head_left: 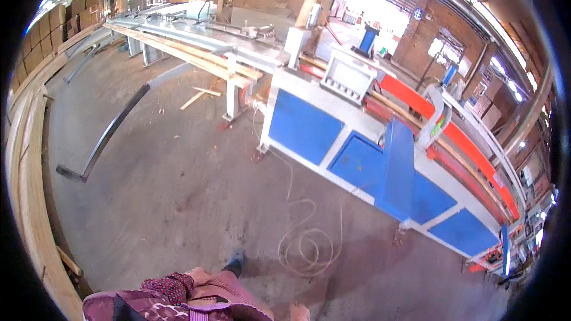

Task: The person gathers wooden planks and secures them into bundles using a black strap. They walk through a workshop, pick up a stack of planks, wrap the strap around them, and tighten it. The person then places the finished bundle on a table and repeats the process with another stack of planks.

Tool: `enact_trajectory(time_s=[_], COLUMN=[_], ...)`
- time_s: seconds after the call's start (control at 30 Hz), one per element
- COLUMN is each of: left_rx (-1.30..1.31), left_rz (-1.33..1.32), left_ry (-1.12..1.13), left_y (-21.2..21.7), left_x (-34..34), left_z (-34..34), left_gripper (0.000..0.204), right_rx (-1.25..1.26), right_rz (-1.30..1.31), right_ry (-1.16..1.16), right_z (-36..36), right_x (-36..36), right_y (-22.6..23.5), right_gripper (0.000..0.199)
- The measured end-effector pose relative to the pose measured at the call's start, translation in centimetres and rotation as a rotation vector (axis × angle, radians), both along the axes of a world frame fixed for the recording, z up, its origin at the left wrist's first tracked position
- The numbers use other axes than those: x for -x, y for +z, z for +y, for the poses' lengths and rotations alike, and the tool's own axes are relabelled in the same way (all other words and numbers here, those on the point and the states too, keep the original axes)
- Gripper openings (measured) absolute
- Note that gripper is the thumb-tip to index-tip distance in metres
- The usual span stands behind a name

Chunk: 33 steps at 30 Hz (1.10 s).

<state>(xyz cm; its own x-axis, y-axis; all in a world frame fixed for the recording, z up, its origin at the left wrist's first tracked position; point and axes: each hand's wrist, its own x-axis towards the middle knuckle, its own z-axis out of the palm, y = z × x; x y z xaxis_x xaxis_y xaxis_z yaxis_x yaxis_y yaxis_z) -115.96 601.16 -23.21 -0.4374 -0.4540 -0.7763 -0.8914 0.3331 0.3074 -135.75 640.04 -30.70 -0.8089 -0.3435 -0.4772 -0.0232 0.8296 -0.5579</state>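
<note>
Grey workshop floor spreads between long boards and a blue-and-white machine. A pale coiled line lies on it, ahead of the right hand; the left hand is by pink clothing. I cannot tell how open the fingers are or what they hold.

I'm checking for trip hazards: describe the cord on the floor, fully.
The cord is thin and pale, perhaps plastic; wire or tube, I cannot tell. It lies slack in uneven, overlapping loops on the grey floor, before the blue-and-white machine. One strand trails up toward the machine's end at picture left.
</note>
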Motion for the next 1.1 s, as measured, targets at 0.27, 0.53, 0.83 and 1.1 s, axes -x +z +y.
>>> enact_trajectory(time_s=[0.27,0.53,0.83,1.1], left_rx=[0.056,0.028,-1.141,-1.083], left_rz=[0.219,0.554,1.207,1.724], left_ry=[-0.073,-0.149,0.963,1.224], left_y=[6.4,-7.8,0.6,11.7], left_x=[20.7,30.6,37.3,51.1], left_z=[-15.5,-27.2,-38.5,-53.9], left_gripper=[0.042,0.045,0.016,0.016], right_rx=[-0.362,0.189,0.345,0.534], right_rz=[0.028,0.561,-0.304,0.273], right_ry=[0.480,0.587,0.001,0.588], right_z=[-2.3,-19.2,-48.1,-76.2], right_x=[7.1,28.5,48.3,54.0], right_y=[-11.9,-8.1,12.2,26.6], right_gripper=[0.030,0.030,0.034,0.045])
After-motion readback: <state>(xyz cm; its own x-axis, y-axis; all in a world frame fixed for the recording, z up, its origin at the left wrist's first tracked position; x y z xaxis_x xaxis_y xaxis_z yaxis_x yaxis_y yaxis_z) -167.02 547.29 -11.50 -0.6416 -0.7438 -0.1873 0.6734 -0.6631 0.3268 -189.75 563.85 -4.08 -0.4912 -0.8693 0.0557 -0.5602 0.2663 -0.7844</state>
